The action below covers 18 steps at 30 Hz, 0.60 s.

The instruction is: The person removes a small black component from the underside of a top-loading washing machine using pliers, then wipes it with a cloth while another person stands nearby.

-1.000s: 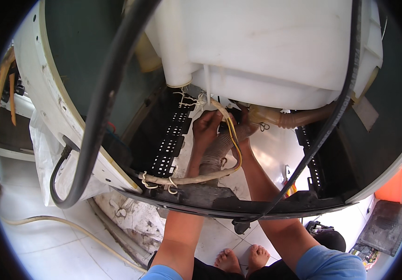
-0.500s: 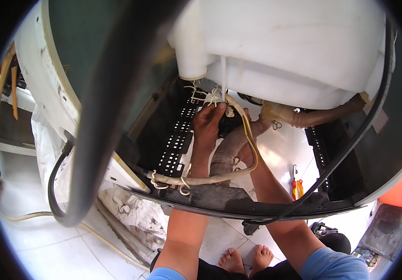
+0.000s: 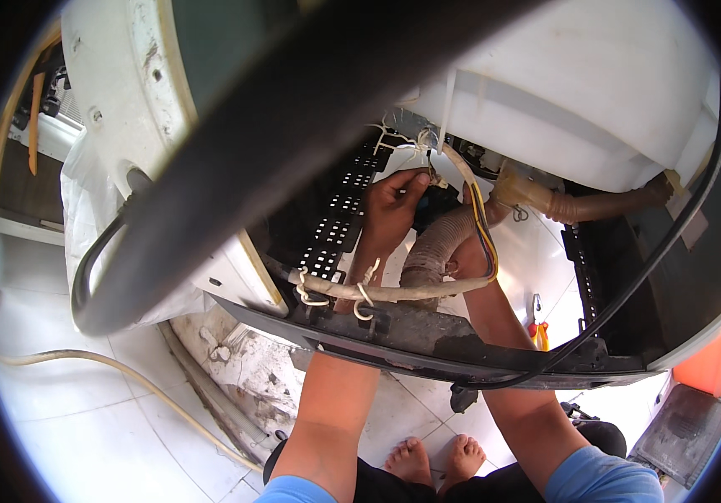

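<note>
Left hand looks pinched together by the pale connector; can't tell with my right hand, behind the ribbed hose. I'd go easy on those wires.

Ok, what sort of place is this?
Probably a home or small repair shop, I can't say which: an opened, likely washing machine, red-and-yellow-handled pliers and a white tiled floor.
</note>
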Tool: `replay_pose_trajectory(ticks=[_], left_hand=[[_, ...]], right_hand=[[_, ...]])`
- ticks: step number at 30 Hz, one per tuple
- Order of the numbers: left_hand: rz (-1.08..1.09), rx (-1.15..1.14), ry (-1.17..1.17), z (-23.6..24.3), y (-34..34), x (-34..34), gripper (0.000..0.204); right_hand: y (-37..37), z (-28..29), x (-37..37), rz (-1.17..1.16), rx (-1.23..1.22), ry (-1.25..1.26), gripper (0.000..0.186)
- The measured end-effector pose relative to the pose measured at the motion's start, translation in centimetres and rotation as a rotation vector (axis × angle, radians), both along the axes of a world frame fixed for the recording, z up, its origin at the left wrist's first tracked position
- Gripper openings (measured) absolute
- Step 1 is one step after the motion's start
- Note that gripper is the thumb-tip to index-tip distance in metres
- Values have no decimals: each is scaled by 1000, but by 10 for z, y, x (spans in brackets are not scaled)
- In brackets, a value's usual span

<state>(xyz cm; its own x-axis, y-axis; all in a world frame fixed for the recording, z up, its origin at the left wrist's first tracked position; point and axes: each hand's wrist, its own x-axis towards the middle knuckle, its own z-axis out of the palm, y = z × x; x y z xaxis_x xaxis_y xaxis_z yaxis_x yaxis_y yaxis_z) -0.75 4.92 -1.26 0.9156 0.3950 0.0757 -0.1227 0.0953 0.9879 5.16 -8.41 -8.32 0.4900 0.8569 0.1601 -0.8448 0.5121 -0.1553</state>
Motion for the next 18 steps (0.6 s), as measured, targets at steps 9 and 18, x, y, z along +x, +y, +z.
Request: replay_pose_trajectory(ticks=[9, 18], left_hand=[[-123, -79, -31, -5, 4, -1, 32], [-295, -246, -20, 3, 0, -5, 32]], right_hand=[[-11, -2, -3, -242, -430, -539, 59], [-14, 24, -8, -55, -127, -77, 56]])
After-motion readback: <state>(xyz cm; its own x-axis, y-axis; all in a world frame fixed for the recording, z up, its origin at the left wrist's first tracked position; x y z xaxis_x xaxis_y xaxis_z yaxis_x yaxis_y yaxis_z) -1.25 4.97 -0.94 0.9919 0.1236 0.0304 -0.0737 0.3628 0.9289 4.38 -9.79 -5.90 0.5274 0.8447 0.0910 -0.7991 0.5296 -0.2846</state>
